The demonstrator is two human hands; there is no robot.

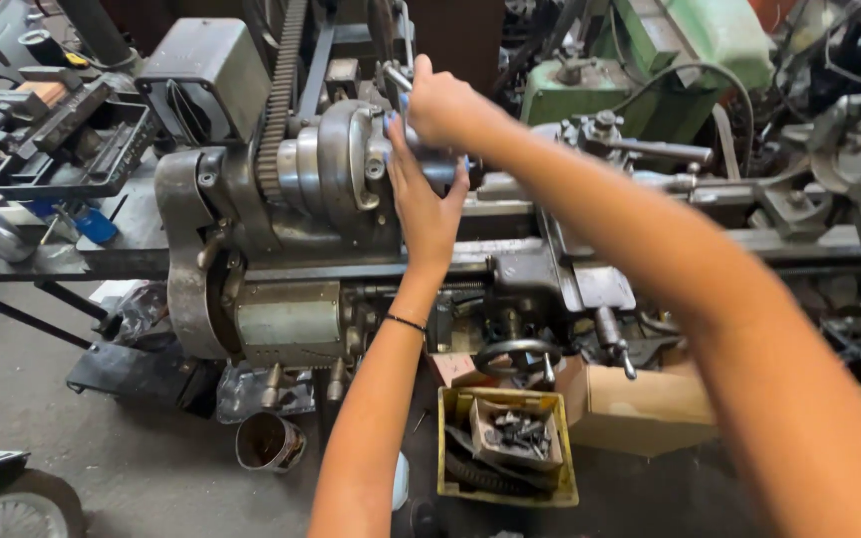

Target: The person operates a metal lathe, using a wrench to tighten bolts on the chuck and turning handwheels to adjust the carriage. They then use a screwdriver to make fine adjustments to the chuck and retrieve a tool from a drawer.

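- Grey concrete floor [32,418], dusty and stained, lies under an old metal lathe [281,229] in a crowded workshop full of dark machine parts.
- At the head of the lathe sits the round steel chuck [346,164], smooth and shiny grey, on the upper middle of the machine.
- The left hand [426,204] lies flat against the right face of the chuck, fingers stretched up and spread; its grip is released, it only presses on the metal. A thin dark band is around this wrist.
- The right hand [440,100] is just above the left one, clenched around a metal handle [398,78] which sticks out on the top of the chuck.
- A ribbed black belt [276,110] runs up from the left of the chuck.
- A round handwheel [515,357] hangs on the front of the lathe.
- On the floor below, a yellow plastic crate [560,478] holds a small cardboard box [515,435] of dark bolts.
- A plain brown carton [630,408] stands to the right of the crate.
- A rusty open can [269,441] stands to the left of it.
- Behind, a green machine [690,40] is seen.
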